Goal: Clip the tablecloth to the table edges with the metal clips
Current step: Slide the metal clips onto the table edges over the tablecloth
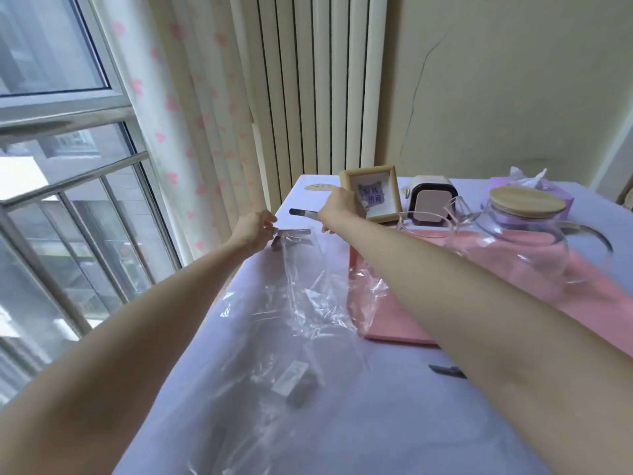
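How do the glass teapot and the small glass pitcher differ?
The glass teapot wears a bamboo lid; the small glass pitcher is open-topped. The teapot is bigger and rounder than the pitcher. The teapot stands nearer, the pitcher farther back beside the picture frame. Both are clear glass.

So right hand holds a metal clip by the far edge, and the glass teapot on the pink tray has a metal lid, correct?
No: the head view shows the lid on the glass teapot is wood, not metal. Rest stands: the right hand holds a metal clip by the far edge, teapot on the pink tray.
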